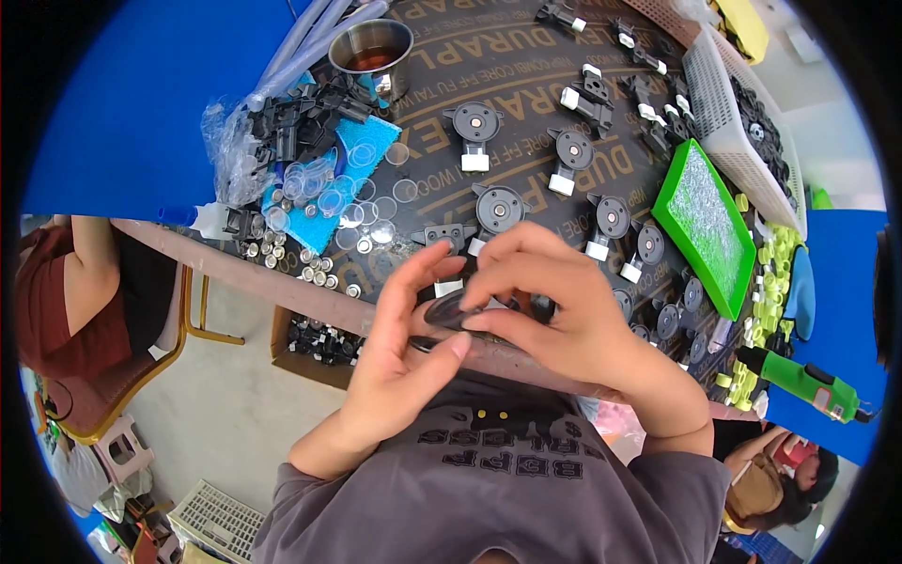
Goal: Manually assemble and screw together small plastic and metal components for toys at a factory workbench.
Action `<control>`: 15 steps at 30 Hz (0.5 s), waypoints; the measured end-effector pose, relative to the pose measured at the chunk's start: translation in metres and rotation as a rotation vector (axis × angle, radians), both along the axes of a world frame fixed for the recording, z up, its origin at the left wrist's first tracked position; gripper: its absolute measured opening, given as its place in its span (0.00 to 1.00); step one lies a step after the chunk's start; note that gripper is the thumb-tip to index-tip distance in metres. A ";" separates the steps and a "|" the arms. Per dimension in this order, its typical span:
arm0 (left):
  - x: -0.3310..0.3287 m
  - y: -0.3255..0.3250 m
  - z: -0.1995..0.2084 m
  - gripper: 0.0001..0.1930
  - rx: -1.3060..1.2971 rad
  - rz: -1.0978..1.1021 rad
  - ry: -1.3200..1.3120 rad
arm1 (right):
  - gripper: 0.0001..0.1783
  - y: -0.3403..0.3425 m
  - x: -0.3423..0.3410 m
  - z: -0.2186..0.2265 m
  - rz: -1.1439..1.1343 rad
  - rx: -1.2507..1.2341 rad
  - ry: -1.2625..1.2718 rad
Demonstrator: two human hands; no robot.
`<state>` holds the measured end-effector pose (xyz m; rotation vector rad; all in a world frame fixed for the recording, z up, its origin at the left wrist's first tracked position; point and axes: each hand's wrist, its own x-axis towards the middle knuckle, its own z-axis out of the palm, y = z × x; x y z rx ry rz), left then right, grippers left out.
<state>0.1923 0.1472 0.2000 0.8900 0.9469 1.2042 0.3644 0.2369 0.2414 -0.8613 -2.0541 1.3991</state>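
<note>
Close above the table's near edge, my two hands work together on dark plastic pieces. In my right hand [556,299] a dark, smooth, rounded piece [445,310] is pinched between thumb and fingers. My left hand [399,331] is curled, its thumb pressing a thin dark piece [427,344] just below the first. Whether the two pieces are joined I cannot tell, since my fingers cover part of them. Just beyond my fingers lie a black part with a round grey disc and white end [499,209] and a flat black bracket [443,235].
Several similar disc parts [573,150] spread over the dark printed tabletop. Left lie clear rings [331,201] on a blue cloth, small metal caps [319,273] and a metal cup [372,56] of brown liquid. Right are a green tray [705,226], a white basket [742,113] and a green electric screwdriver [803,383].
</note>
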 end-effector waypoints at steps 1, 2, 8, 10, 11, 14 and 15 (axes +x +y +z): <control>0.002 -0.002 0.011 0.33 -0.115 0.077 -0.106 | 0.10 0.003 0.006 0.000 0.042 0.104 0.037; -0.004 -0.005 0.004 0.28 -0.124 0.021 -0.140 | 0.11 0.005 0.012 -0.001 0.091 0.271 0.040; -0.010 -0.017 -0.001 0.06 -0.319 -0.164 -0.166 | 0.10 -0.008 0.023 -0.013 0.259 0.460 0.056; -0.001 -0.018 -0.005 0.08 -0.168 -0.043 0.012 | 0.14 -0.010 0.021 -0.011 0.286 0.496 0.007; 0.002 -0.018 -0.007 0.09 -0.018 0.073 0.190 | 0.17 -0.010 0.015 -0.005 0.256 0.460 -0.007; 0.004 -0.013 -0.005 0.10 0.034 0.164 0.290 | 0.25 -0.009 0.011 -0.005 0.233 0.448 -0.034; 0.004 -0.012 -0.006 0.09 0.082 0.179 0.340 | 0.25 -0.009 0.009 -0.007 0.199 0.490 -0.050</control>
